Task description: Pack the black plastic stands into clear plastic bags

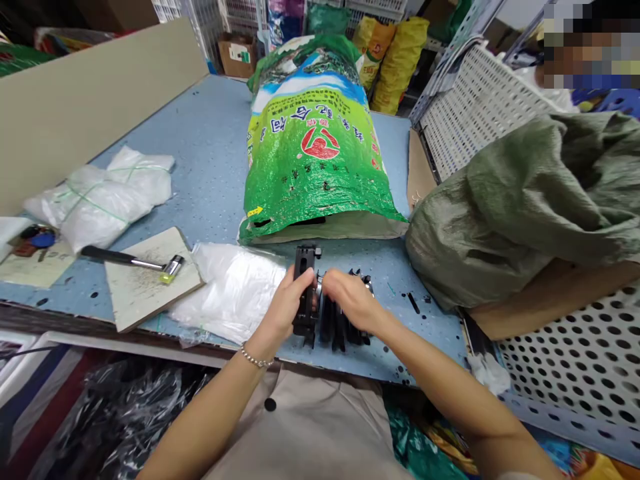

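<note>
My left hand (287, 307) grips an upright black bracket (304, 280) near the table's front edge. My right hand (350, 300) lies curled over a row of finned black parts (337, 327), and a little metal shows between my hands. The hands partly hide these parts, so their exact shape is unclear. Just left of my left hand lies a flat pack of clear plastic bags (230, 293). Behind my hands, a green woven sack (315, 153) lies on the blue speckled table (210, 167).
An olive woven sack (525, 207) and white perforated crates (475, 107) stand to the right. On the left are bundled white bags (95, 200) and a pale board (145, 300) under a black-handled tool (125, 259). A beige panel (85, 100) leans along the far left edge.
</note>
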